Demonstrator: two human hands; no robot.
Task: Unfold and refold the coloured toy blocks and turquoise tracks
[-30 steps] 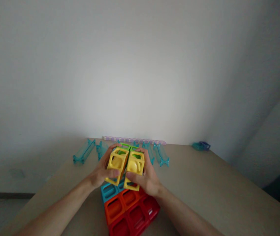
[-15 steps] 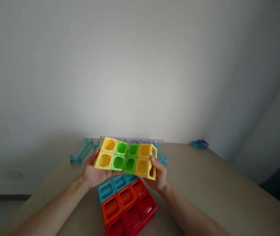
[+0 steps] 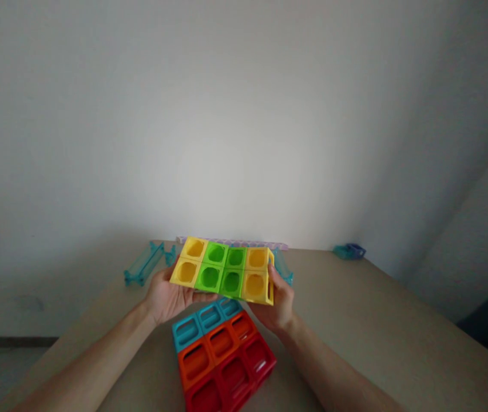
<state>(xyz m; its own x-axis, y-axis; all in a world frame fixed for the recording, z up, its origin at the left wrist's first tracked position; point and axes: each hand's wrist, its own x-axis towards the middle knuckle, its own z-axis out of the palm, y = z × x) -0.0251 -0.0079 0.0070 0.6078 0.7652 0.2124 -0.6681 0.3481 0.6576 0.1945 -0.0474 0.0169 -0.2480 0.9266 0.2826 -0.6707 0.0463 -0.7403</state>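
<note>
Both hands hold a strip of yellow and green plastic blocks (image 3: 225,266), raised above the table and tilted so its round openings face me. Green blocks sit in the middle, yellow ones at the two ends. My left hand (image 3: 169,296) is closed around the left end from below, its fingers running under the strip. Around the right end, my right hand (image 3: 277,301) is closed with its thumb on the yellow edge. Below the strip, a larger assembly of blue, orange and red blocks (image 3: 223,357) lies on the table, its far edge partly covered by my hands and the strip.
A clear blue plastic frame (image 3: 144,264) stands at the back left of the table (image 3: 346,326). Another blue piece (image 3: 284,268) shows behind my right hand. A patterned strip (image 3: 244,243) lies along the wall. Small blue pieces (image 3: 349,251) sit at the back right corner.
The bend in the middle of the yellow and green strip has flattened, and the green halves now line up closely. The right end has tipped slightly upward. The blue, orange and red assembly stays put.
</note>
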